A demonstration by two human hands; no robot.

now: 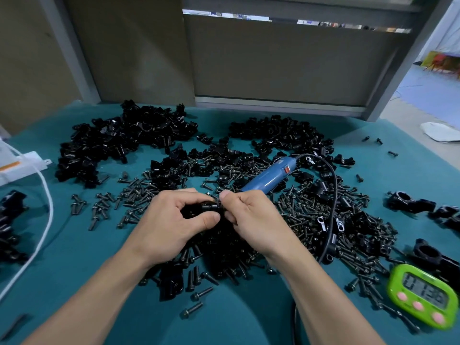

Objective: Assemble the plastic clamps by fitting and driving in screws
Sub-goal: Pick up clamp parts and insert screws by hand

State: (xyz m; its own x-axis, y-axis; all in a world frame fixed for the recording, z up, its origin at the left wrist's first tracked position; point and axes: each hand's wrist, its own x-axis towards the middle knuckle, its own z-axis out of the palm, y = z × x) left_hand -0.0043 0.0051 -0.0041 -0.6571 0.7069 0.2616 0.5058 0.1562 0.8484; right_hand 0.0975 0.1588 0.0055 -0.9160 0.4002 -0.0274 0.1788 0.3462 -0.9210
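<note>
We hold a black plastic clamp (pixel 207 207) above the screw pile (pixel 311 215) at the middle of the table (pixel 74 257). Our left hand (pixel 179 215) is curled round it, and our right hand (pixel 251 215) pinches what looks like a screw (pixel 220 204) at its end. It seems light, stiff and smooth, so we judge it best gripped by its flat sides, screw hole clear.

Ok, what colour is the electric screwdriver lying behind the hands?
The electric screwdriver is blue; the head view shows it best.
</note>
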